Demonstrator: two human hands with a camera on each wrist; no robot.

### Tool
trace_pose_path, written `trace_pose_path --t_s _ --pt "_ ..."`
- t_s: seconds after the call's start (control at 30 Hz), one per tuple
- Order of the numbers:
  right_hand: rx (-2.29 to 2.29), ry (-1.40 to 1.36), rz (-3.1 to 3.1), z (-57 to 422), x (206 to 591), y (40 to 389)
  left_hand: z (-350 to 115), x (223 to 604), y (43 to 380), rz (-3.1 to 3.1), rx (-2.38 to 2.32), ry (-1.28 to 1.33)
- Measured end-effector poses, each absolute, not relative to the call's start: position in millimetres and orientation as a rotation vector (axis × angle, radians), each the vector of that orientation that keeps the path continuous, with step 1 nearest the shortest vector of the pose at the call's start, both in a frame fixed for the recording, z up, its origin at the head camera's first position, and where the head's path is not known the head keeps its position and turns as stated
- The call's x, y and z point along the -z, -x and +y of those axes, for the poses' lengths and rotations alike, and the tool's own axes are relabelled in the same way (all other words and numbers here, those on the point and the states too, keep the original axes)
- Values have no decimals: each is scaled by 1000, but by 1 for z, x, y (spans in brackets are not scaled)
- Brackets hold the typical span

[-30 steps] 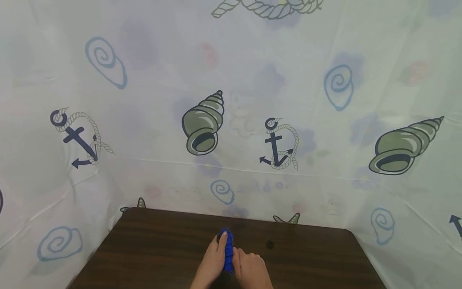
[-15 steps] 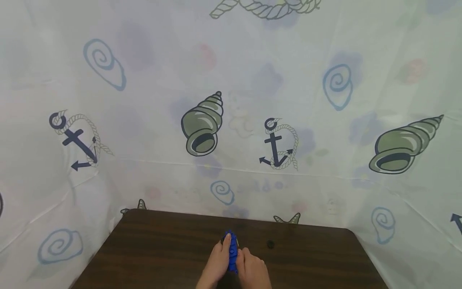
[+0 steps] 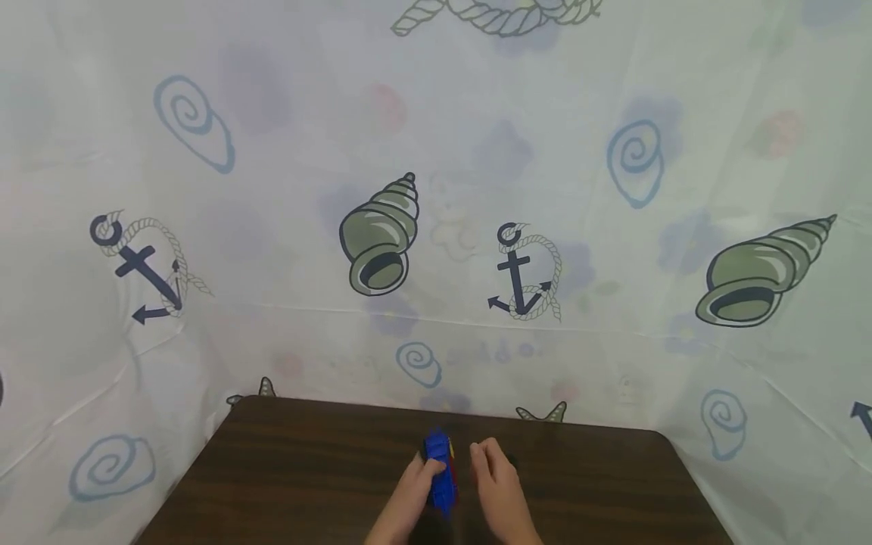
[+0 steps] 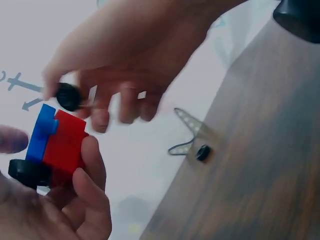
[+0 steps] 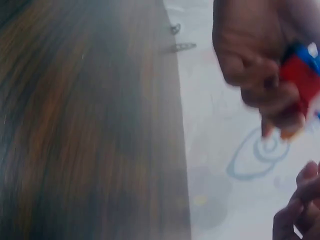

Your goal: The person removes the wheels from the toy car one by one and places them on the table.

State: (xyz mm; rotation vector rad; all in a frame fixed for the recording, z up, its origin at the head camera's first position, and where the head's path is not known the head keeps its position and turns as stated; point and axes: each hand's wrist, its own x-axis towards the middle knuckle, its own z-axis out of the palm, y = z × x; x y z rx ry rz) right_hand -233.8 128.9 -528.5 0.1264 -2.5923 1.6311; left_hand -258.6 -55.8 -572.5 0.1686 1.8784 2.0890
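My left hand [image 3: 413,488] holds a blue-and-red toy car [image 3: 440,463], its thumb across the blue top. In the left wrist view a black wheel [image 4: 30,173] sits at the lower end of the car, beside my palm. Just off the car's other end, my right hand [image 4: 125,65] pinches a loose black wheel [image 4: 68,96] between thumb and fingers. The right wrist view is blurred; there the car's red side [image 5: 300,82] shows past the left hand's fingers, and my right hand [image 5: 300,210] is partly cut off.
Another black wheel [image 4: 202,152] lies on the dark wooden table [image 3: 306,454], partly behind my right hand in the head view. A pale cloth [image 3: 300,227] printed with shells and anchors hangs around the back and sides.
My right hand has come away from the car and moved right. The left thumb has slid nearer the car's middle, and the car has shifted slightly right.
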Motion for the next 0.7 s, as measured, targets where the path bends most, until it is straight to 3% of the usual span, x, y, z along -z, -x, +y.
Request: trace_pose_path --t_s 0.2,0.7 --pt "-1726 -57 -2477 159 538 248 -59 538 239 2096 -2076 -321" --pt "-1710 118 -2505 238 576 273 -59 518 226 2897 -1756 -199"
